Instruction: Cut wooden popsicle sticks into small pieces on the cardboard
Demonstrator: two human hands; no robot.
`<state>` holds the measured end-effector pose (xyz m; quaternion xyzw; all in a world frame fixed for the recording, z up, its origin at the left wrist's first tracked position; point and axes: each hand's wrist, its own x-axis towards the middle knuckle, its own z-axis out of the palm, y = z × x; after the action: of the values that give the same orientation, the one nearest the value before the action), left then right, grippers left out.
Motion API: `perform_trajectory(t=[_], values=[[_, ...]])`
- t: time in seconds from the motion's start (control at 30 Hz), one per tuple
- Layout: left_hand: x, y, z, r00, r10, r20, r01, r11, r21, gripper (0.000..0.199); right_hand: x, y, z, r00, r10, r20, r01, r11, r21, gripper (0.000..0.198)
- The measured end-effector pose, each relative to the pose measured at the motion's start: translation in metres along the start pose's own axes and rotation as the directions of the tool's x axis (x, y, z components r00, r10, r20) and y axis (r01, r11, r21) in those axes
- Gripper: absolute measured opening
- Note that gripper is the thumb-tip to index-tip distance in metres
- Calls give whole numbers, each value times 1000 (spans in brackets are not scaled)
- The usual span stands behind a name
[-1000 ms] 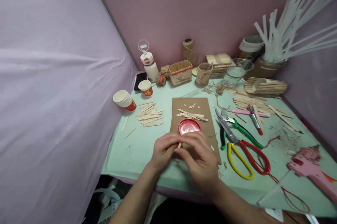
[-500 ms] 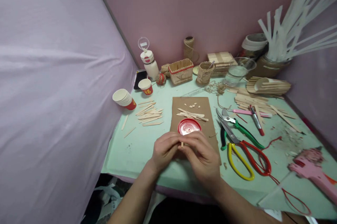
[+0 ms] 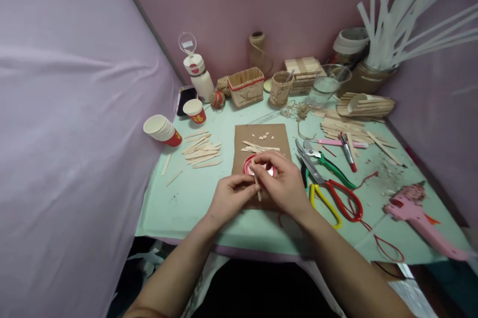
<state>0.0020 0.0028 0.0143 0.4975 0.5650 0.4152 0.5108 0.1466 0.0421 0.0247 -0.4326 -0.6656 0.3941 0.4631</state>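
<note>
The pale green surface (image 3: 160,213) carries the brown cardboard sheet (image 3: 261,129), the reference for all positions below.

Right hand (image 3: 282,183) and left hand (image 3: 231,198) work above the near half of the sheet. Between them is a slim wooden strip (image 3: 256,178): the right fingers are closed on its far end, the left fingers pinch it lower down, and the near end projects free. For good control, maintain both pinches light and in line with the strip's length; uneven pressure could twist or split the thin wood. Hold it over the sheet.

Containers, by decreasing apparent size:
- Brown holder (image 3: 366,79): beyond the sheet, far right; filled with long white sticks (image 3: 399,19).
- White bottle (image 3: 201,83): beyond the sheet, left; capped, contents not visible.
- Clear cup (image 3: 323,91): beyond the sheet, right; contents cannot be determined.
- Rectangular wooden box (image 3: 246,96): beyond the far edge; interior only partly visible.
- Nested paper cups (image 3: 174,137): left of the sheet, tilted.
- Red dish (image 3: 245,164): on the sheet, partly behind the right hand; pale interior.
- Round wooden cup (image 3: 279,94): beyond the far edge; holds a thin object (image 3: 290,76).
- Single paper cup (image 3: 199,116): left, beyond the sheet; upright.
</note>
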Motion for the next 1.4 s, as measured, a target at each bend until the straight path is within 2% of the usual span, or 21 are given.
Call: perform_trajectory(t=[0.13, 0.23, 0.33, 0.4, 0.5, 0.63, 0.77, 0.83, 0.9, 1.2, 1.4], values=[[7, 2, 6, 994, -109, 21, 111, 984, -139, 23, 7, 5, 2, 994, 111, -5, -111, 993, 40, 7], [10, 2, 9, 980, -195, 46, 201, 938, -282, 25, 9, 11, 4, 980, 197, 3, -196, 975, 105, 11], [14, 1, 8, 950, -287, 120, 310, 833, -458, 26, 11, 17, 3, 965, 253, 68, -262, 940, 217, 24], [17, 1, 4, 940, -307, 147, 334, 751, -570, 27, 10, 19, -1, 955, 282, 88, -295, 906, 305, 33], [21, -2, -1, 960, -264, 89, 246, 653, -716, 28, 4, 18, -8, 932, 346, 108, -361, 865, 347, 30], [23, -8, 1, 987, -150, -51, 46, 578, -815, 25, -12, 14, -8, 875, 426, 231, -484, 774, 408, 32], [21, -13, 7, 986, -97, -132, -51, 586, -809, 21, -23, 8, 4, 775, 500, 388, -628, 533, 567, 37], [19, -14, 10, 987, -84, -136, -57, 604, -795, 21, -24, 5, 10, 736, 525, 428, -659, 410, 630, 37], [17, -15, 12, 986, -81, -145, -65, 618, -784, 23, -24, 2, 14, 711, 542, 448, -670, 329, 666, 36], [12, -24, 14, 973, -99, -211, -94, 662, -743, 25, -29, 3, 23, 676, 596, 434, -654, 212, 726, 33], [11, -29, 16, 962, -58, -267, -147, 715, -684, 23, -30, 4, 27, 673, 589, 447, -651, 186, 736, 33]])
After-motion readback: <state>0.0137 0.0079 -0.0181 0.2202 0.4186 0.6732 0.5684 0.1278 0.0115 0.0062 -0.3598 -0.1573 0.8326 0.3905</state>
